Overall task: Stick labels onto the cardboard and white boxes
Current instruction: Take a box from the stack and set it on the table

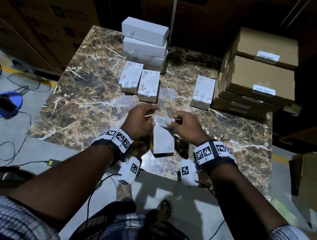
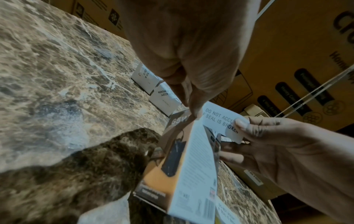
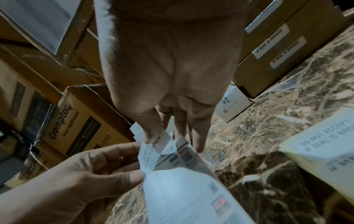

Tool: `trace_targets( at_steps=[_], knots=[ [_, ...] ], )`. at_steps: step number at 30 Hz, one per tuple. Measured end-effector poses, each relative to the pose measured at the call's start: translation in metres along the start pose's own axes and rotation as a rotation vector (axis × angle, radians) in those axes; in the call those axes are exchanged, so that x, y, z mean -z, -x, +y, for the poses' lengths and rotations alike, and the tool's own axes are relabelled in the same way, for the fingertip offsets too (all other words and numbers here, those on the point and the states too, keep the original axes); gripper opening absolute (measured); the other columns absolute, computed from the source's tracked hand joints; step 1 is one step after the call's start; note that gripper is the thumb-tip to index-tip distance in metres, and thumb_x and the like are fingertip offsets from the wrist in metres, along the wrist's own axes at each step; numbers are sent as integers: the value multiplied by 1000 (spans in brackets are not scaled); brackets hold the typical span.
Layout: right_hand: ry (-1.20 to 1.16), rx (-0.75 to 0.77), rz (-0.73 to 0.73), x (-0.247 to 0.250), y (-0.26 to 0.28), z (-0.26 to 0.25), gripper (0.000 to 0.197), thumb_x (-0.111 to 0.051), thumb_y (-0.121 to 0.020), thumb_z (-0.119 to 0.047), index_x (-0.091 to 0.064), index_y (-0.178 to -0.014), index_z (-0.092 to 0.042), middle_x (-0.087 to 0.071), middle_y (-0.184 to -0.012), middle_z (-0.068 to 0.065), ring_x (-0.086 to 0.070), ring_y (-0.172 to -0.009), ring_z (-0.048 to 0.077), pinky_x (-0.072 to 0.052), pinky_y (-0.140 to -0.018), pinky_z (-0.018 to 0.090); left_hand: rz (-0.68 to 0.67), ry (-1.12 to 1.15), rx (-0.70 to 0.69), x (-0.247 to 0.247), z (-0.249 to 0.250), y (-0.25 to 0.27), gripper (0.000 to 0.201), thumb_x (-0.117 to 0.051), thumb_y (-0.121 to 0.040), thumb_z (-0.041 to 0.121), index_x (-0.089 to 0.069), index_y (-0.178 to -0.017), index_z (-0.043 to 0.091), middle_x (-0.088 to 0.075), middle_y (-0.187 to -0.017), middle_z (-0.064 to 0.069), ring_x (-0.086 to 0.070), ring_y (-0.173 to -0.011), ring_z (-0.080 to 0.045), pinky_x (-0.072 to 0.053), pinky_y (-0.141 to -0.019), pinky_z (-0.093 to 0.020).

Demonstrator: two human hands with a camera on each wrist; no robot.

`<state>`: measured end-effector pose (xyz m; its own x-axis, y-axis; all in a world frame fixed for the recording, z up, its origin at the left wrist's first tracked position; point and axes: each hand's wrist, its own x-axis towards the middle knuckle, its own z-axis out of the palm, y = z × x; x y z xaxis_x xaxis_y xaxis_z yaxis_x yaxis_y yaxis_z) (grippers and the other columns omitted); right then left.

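Your left hand (image 1: 139, 121) steadies the white box (image 1: 162, 141) upright-tilted over the table's (image 1: 86, 94) near edge, its grip pinching the label's (image 1: 164, 120) left end. Your right hand's (image 1: 187, 126) grip pinches the right end, stretching it flat to seal the box top.

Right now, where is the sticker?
In the head view it's mid-table: the label sits atop the box, between left hand and right hand.
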<state>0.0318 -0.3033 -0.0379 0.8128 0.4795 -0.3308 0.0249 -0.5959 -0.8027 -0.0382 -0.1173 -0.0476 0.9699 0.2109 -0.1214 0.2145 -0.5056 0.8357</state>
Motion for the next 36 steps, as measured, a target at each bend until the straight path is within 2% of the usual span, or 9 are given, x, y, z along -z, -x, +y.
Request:
trace_targets(
  at_steps=[3, 7, 13, 19, 25, 27, 30, 33, 36],
  knots=[
    [-37, -12, 14, -4, 3, 4, 10, -70, -92, -18, -61, -95, -13, -64, -104, 3, -63, -98, 23, -52, -83, 37, -17, -28, 32, -5, -1, 4, 47, -71, -81, -3, -63, -125, 12, -60, -128, -8, -59, -119, -22, -53, -98, -36],
    [-158, -64, 37, -11, 4, 4, 9, -66, -95, -18, -59, -93, -13, -64, -94, 4, -65, -87, 23, -52, -68, 30, -11, -91, 148, -11, -7, 10, 44, -71, -87, 13, -58, -129, 12, -63, -129, -7, -60, -116, -22, -48, -93, -29],
    [-119, -79, 5, -19, 4, 6, 11, -64, -96, -22, -57, -93, -15, -66, -96, 13, -65, -86, 30, -51, -74, 39, -152, -117, 222, -19, -6, 14, 71, -81, -77, 10, -46, -138, 8, -59, -134, -11, -63, -112, -25, -52, -85, -33],
    [93, -28, 24, -15, 0, 6, 14, -64, -95, -19, -60, -100, -7, -66, -98, 9, -59, -85, 22, -42, -61, 25, -222, -244, 236, -23, -15, 11, 84, -84, -75, 16, -38, -146, 12, -58, -133, -14, -59, -115, -30, -51, -89, -38],
    [240, 30, -52, 12, -18, -5, 17, -69, -91, -13, -53, -86, -19, -50, -78, -9, -47, -70, 7, -33, -52, 14, -172, -188, 105, -15, -6, 6, 69, -77, -81, 13, -46, -142, 16, -51, -141, -8, -54, -123, -23, -45, -92, -27],
    [272, 45, -114, 18, -26, -9, 14, -68, -92, -13, -55, -92, -19, -54, -83, -8, -49, -74, 9, -36, -55, 14, -169, -168, 64, -10, -3, 4, 48, -71, -87, 13, -56, -133, 15, -60, -132, -6, -59, -116, -21, -46, -88, -24],
    [322, 92, -160, 21, -36, -13, 13, -68, -91, -13, -58, -96, -18, -58, -94, -1, -53, -83, 16, -36, -61, 24, -201, -150, 62, -6, -4, -1, 21, -66, -90, 19, -69, -111, 20, -72, -107, 0, -66, -96, -16, -54, -81, -34],
    [348, 114, -165, 17, -43, -15, 12, -67, -91, -12, -58, -98, -17, -57, -99, 0, -53, -88, 18, -35, -65, 26, -270, -90, 116, -5, -6, -4, 34, -54, -87, 0, -70, -105, 25, -72, -99, 6, -65, -91, -15, -54, -77, -36],
    [362, 118, -175, 12, -48, -15, 13, -66, -92, -10, -62, -104, -11, -57, -102, 1, -52, -89, 17, -36, -65, 24, -241, -52, 174, -4, -8, -8, 35, -48, -90, 0, -69, -101, 25, -65, -82, 16, -59, -73, -8, -43, -59, -19]
  ],
)
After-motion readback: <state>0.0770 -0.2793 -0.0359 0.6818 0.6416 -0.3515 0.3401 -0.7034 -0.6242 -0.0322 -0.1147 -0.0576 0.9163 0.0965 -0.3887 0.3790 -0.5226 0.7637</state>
